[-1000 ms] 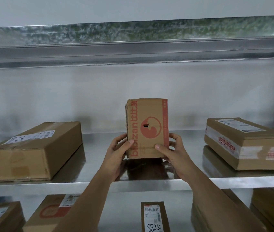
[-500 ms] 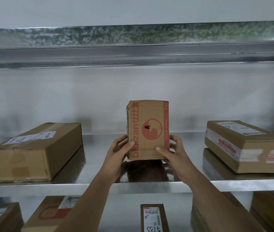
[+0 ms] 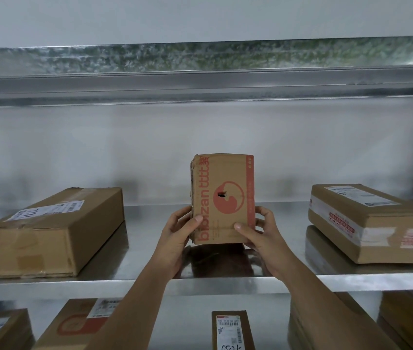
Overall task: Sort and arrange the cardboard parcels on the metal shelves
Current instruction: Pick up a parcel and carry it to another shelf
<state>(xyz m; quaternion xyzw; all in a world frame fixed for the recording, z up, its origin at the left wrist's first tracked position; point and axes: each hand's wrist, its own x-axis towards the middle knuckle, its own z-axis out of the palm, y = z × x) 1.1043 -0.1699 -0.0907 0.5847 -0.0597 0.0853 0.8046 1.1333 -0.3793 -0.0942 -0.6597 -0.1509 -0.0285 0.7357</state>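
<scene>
Head view: a small cardboard parcel [image 3: 223, 198] with orange print stands upright on end at the middle of the metal shelf [image 3: 200, 284], its printed face toward the camera. A small torn hole shows in the round orange logo. The left hand [image 3: 177, 236] holds its lower left edge, thumb on the front face, fingers curled round the side; the right hand [image 3: 258, 236] holds the lower right edge the same way. So each grip is pinching the parcel between thumb and fingers. The fingertips behind the parcel are hidden. Whether its bottom edge rests on the shelf or sits just above it cannot be told; a dark reflection lies right beneath.

Well apart to the left lies a long box [image 3: 48, 233] flat on the same shelf, with a white label on top whose writing is too blurred to read. To the right, also well apart, lies a flat taped box [image 3: 369, 223]; another parcel beyond it is cut off by the frame edge.

On the lower shelf, several parcels are partly hidden by the forearms and cropped at the bottom; a narrow labelled box [image 3: 230, 329] shows between the arms.
</scene>
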